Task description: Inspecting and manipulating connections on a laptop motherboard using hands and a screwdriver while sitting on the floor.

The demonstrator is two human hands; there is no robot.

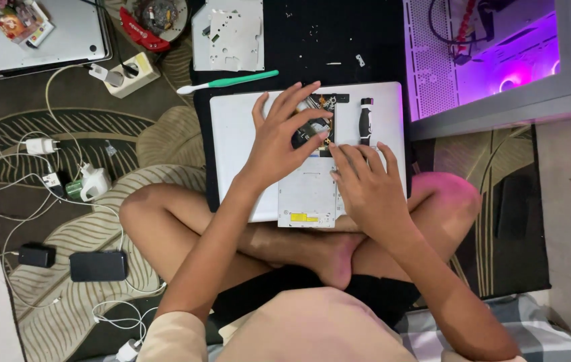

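Silver drive (307,194) is laid on the white laptop (232,134) across the lap — thin, stiff, light, fragile; best taken by its edges. Left hand (278,144) and right hand (366,188) are spread flat — nothing gripped.

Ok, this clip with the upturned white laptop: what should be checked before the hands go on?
1. Left hand on the black part in the open bay: ok.
2. Right hand resting on the silver drive cover: ok.
3. White laptop steady on the lap: cannot tell.
4. Screwdriver lying within reach on the laptop: ok.
5. Green brush clear of the hands: ok.
6. Screws all out: cannot tell.
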